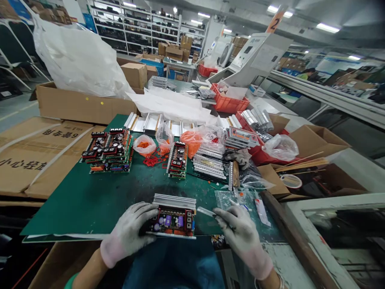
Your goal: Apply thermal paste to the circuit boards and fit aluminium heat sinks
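My gloved left hand (135,224) grips the left end of a circuit board (173,220) at the table's front edge. The board carries purple capacitors and sits against a silver finned heat sink (174,200). In my gloved right hand (240,237), a thin, flat, pale strip (206,211) is pinched between thumb and fingers. Its tip points left, near the board's upper right corner. Whether the strip is metal or plastic I cannot tell.
Stacked circuit boards (110,150) stand at the left, with another stack (178,160) mid-table. Orange parts fill plastic bags (144,145). Silver metal profiles (209,161) are piled to the right, near a wooden-handled tool (236,174). A dark beam (294,233) borders the right side.
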